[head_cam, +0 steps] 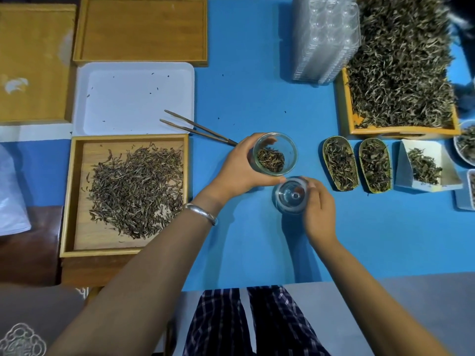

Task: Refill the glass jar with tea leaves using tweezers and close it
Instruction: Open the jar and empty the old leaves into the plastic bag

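Note:
A round glass jar (288, 146) stands open on the blue table with a small heap of tea leaves at its bottom. My left hand (241, 170) grips the jar from its left side, fingers over the rim. Just in front of the jar, my right hand (317, 205) holds the clear glass lid (289, 197), slightly blurred, close above the table. The brown tweezers (195, 128) lie untouched, tips over the white tray, back end near my left hand. A wooden tray (77, 194) at the left holds loose tea leaves (136, 188).
A white plastic tray (133, 98) lies behind the tea tray. Two gold scoops (340, 163) and a white paper box (424, 163) with tea sit at the right. A large wooden tray heaped with tea (401, 68) and stacked clear plastic containers (323, 39) stand at the back right.

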Motion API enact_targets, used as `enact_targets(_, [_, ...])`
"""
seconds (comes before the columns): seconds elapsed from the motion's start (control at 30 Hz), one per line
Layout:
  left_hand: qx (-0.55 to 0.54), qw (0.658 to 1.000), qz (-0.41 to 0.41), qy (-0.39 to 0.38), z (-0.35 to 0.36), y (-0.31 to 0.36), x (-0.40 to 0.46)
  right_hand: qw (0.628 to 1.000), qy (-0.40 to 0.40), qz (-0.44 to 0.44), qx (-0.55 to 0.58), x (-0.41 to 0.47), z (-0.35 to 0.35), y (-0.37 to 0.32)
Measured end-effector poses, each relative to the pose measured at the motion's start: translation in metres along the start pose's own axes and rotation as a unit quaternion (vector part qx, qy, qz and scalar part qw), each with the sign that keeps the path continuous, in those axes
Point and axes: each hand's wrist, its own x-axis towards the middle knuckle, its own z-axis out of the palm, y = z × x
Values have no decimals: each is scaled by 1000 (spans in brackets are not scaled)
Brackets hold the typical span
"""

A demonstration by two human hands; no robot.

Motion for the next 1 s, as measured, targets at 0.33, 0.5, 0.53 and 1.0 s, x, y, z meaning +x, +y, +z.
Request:
enact_targets(0.33, [-25,999,-4,-43,-2,7,-6,972,-67,-167,-154,6,-24,-18])
enact_targets(0.5, [-17,999,14,-42,-6,16,-12,928,-198,-247,-196,16,-10,-45])
enact_targets(0.53, [-18,999,13,-35,-7,17,-14,924,-212,-250,-197,17,-5,-49])
enact_targets(1.0, [-48,996,-26,64,-42,3,-73,919,-274,-261,-112,1,52,-54])
